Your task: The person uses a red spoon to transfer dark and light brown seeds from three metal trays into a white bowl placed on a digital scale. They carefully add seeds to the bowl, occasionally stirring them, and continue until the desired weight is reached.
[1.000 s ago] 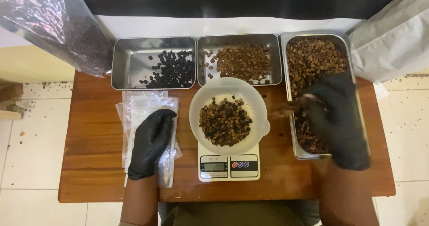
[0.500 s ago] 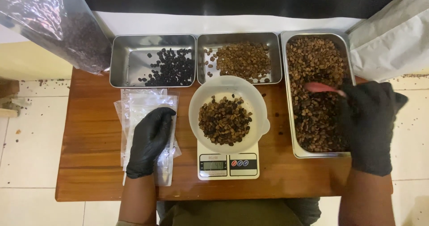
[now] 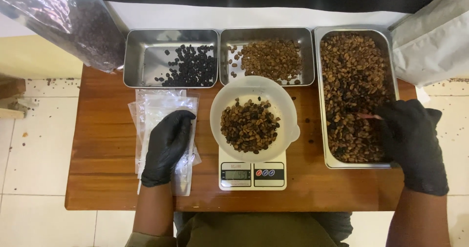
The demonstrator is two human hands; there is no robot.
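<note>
Head view looks straight down on a wooden tabletop [image 3: 102,144] carrying one digital scale [image 3: 252,174], one white bowl [image 3: 254,117] and three steel trays.

Far left of the scale, a clear bag of dark beans [image 3: 73,25] leans in at the top corner. Nearer the scale lies one stack of clear plastic pouches [image 3: 161,105], its long axis running from the near edge toward the trays. The left hand [image 3: 166,147], in a black glove, rests flat on that stack with its fingers spread loosely, gripping nothing.

Behind the scale and to its left, a small tray [image 3: 146,56] holds a scatter of black beans. Directly behind the scale, a second small tray [image 3: 266,55] holds brown beans. The bowl sits on the scale, filled with mixed brown and dark beans.

Right of the scale, a long tray [image 3: 354,61] is nearly full of brown beans, its long axis pointing away from the person. The right hand [image 3: 413,142], also gloved black, curls over its near right corner around what seems to be a reddish scoop handle [image 3: 369,116], mostly hidden. A grey bag [image 3: 435,37] stands furthest right.
</note>
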